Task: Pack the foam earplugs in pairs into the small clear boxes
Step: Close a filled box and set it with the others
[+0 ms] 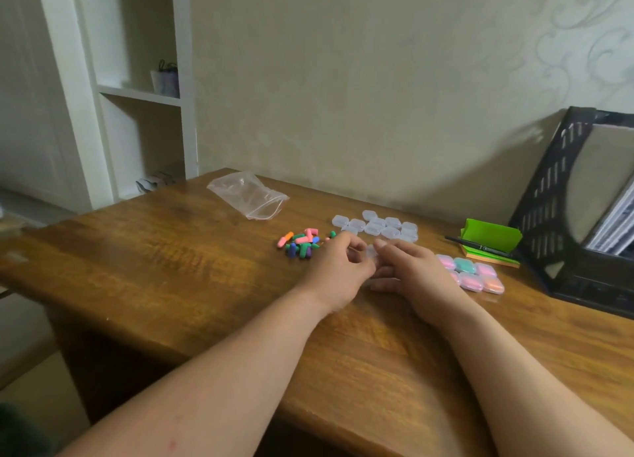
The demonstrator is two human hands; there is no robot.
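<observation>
A heap of coloured foam earplugs [302, 242] lies on the wooden desk [178, 250], just left of my hands. Several empty small clear boxes [380, 226] sit in a cluster behind my hands. Several filled boxes [475, 273], showing pink, teal and orange, lie to the right. My left hand [338, 268] and my right hand [408, 268] meet over the desk and pinch one small clear box [371, 252] between their fingertips. Whether that box holds earplugs is hidden by the fingers.
A clear zip bag [248, 194] lies flat at the back of the desk. A green sticky-note holder [490, 242] with a black pen [478, 247] stands at right, beside a black file rack [579, 216]. The desk's left edge drops off near a white shelf unit [137, 96].
</observation>
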